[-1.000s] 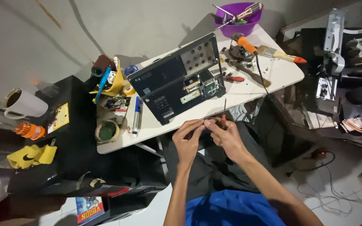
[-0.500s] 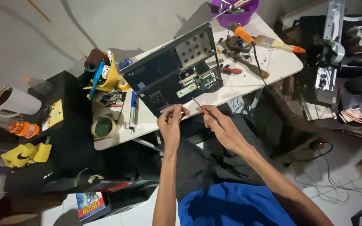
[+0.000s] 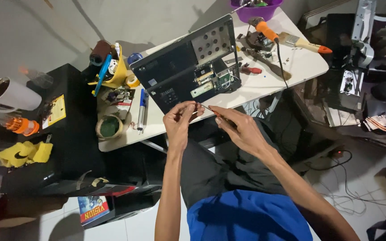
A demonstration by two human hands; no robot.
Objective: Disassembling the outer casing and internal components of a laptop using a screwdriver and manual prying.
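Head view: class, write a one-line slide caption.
Left hand and right hand meet at a screwdriver beside an opened laptop.

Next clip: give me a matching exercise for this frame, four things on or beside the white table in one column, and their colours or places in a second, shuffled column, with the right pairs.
Things:
1. bowl
2. mug
3. paintbrush
4. opened laptop

Places or colours:
A. white, on the black stand left of the table
B. purple, at the table's far edge
C. bottom side up, circuit boards showing, in the middle of the table
D. pale handle with an orange tip, at the right end of the table

Pairs: 1-B, 2-A, 3-D, 4-C
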